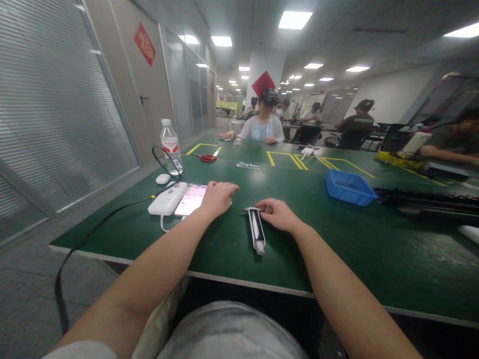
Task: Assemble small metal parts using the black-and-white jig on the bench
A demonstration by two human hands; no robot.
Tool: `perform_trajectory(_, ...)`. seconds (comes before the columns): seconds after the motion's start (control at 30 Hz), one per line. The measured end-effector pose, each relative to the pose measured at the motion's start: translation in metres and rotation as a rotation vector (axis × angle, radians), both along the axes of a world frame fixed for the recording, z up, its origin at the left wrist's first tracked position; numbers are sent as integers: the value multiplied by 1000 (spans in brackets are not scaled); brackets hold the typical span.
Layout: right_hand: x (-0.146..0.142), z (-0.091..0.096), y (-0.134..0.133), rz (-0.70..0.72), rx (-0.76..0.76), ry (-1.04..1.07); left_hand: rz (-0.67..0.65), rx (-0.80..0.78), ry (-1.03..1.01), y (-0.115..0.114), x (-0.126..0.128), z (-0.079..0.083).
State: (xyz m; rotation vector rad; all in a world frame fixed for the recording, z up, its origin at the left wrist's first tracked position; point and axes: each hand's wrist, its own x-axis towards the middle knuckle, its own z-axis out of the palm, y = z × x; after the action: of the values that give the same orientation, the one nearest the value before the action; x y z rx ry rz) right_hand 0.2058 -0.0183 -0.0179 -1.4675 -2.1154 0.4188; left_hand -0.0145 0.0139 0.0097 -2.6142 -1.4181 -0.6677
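Observation:
My left hand point(219, 198) is over the right edge of a lit phone point(190, 199), its fingers reaching to the right and nothing seen in them. The thumb is mostly hidden. My right hand point(279, 214) has its fingers curled round a thin pointed metal piece point(246, 209), which lies across the far end of a narrow white case point(256, 230). The case has a dark panel with a white streak on its upper face, and its narrow tip points toward me. A white power bank point(167, 200) sits beside the phone, a cable running from its near side.
Behind the phone stand a water bottle point(171, 149) and a white mouse-like object point(163, 179). Red-handled scissors point(207, 158) lie farther off. A blue basket point(350, 188) is at right, by dark equipment point(411, 195). A person point(262, 128) sits across the green table point(224, 249).

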Motion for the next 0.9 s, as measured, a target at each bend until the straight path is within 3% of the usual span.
perform_trajectory(0.5, 1, -1, 0, 3, 2, 6, 26, -110, 85, 6, -5, -6)
perform_trajectory(0.9, 2, -2, 2, 6, 1, -1, 46, -105, 129, 4, -3, -4)
